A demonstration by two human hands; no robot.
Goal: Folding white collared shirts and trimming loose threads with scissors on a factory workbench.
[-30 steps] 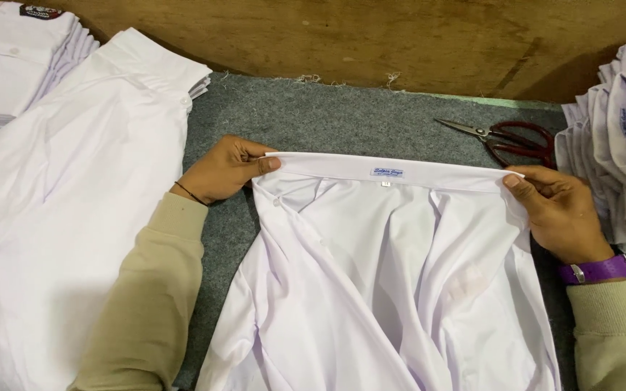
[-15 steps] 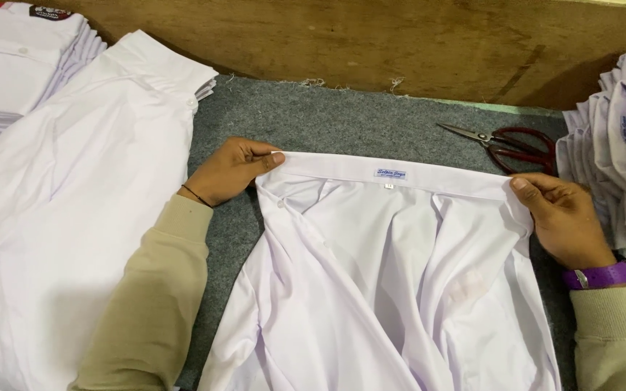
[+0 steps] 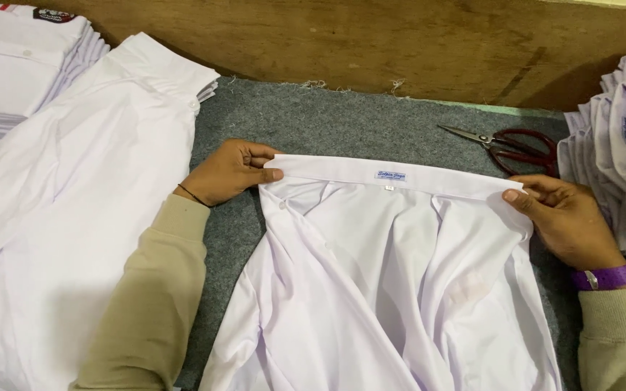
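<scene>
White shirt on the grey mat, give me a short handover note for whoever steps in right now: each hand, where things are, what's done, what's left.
Left hand: pinching the left end of the collar of the white shirt.
Right hand: pinching the collar's right end.
The shirt lies on the grey mat, collar stretched flat and straight, body below it rumpled and unfolded.
Red-handled scissors lie beyond the right hand. Spread white shirts and a folded stack are at left; a pile of white pieces at right.
Done: collar straightened. Left: smoothing and folding the body.
</scene>
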